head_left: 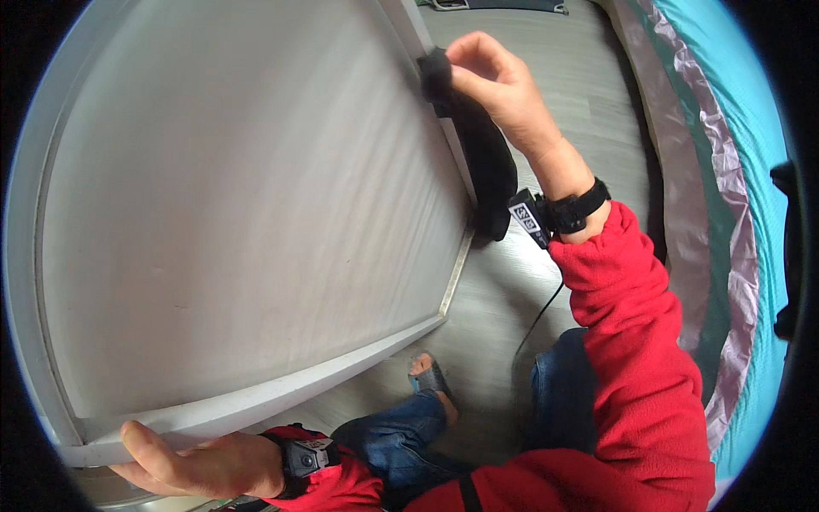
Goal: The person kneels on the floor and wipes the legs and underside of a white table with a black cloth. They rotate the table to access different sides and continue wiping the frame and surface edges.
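A large white framed panel [230,205] fills the left and middle of the view. My left hand [196,465] is at its near left corner, thumb on top of the frame and fingers under the edge, gripping it. At the far right edge of the panel, my right hand [495,81] pinches a black cloth [482,162] between thumb and fingers. The cloth's upper part lies against the frame's edge and its long end hangs down beside the panel toward the floor. Part of the cloth is hidden behind the fingertips.
To the right stands a bed with turquoise bedding [759,162] and a pink ruffled edge. Grey wood-look floor [563,51] runs between bed and panel. A dark flat object [503,5] lies at the far end. A thin cable [539,320] hangs from the device on my right wrist.
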`<state>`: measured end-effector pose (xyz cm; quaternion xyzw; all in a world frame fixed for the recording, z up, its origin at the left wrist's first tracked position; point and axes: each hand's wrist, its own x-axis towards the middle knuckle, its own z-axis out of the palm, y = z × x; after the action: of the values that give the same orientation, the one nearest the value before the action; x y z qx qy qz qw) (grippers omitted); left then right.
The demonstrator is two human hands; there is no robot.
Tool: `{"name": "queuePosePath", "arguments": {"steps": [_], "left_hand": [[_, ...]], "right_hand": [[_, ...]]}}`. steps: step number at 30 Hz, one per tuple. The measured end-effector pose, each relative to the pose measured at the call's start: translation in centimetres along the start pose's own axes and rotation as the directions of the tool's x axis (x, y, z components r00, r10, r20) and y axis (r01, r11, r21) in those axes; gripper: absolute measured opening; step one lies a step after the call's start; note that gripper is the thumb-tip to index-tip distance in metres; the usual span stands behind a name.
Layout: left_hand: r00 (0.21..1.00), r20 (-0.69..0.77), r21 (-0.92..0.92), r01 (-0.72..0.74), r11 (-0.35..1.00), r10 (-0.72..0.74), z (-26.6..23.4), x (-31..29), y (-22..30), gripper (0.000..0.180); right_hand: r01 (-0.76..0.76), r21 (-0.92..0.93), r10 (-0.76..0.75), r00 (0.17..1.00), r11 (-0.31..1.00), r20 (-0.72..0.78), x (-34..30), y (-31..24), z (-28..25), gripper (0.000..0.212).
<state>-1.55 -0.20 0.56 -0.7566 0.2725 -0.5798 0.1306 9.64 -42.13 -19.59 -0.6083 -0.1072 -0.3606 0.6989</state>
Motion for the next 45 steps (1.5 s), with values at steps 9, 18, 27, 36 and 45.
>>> {"name": "queuePosePath", "arguments": {"steps": [9, 18, 27, 36, 45], "left_hand": [[0.957, 0.016, -0.31, 0.281, 0.908, -0.29, 0.3, 1.1, 1.1, 0.04], [0.935, -0.026, 0.015, 0.354, 0.935, -0.354, -0.3, 0.6, 0.6, 0.05], [0.905, -0.012, -0.29, 0.403, 0.868, -0.425, 0.2, 0.5, 0.9, 0.053], [0.825, 0.041, -0.526, 0.498, 0.689, -0.564, 1.7, 1.4, 2.0, 0.061], [0.869, 0.115, -0.73, 0.402, 0.552, -0.482, 3.4, 2.7, 3.9, 0.074]], "right_hand": [[-0.537, -0.152, 0.528, 0.843, 0.83, -0.096, -3.5, 1.3, 0.5, 0.01], [0.039, 0.078, -0.039, 0.999, 0.996, -0.002, 3.3, -5.2, 2.1, 0.013], [-0.202, -0.457, 0.086, 0.961, 0.866, -0.262, -11.8, 9.9, 1.4, 0.015], [-0.87, -0.328, 0.638, 0.493, 0.368, -0.592, -24.5, 26.2, -1.2, 0.019], [-0.752, 0.103, 0.731, 0.585, 0.651, -0.352, -22.6, 22.6, -3.2, 0.041]]}}
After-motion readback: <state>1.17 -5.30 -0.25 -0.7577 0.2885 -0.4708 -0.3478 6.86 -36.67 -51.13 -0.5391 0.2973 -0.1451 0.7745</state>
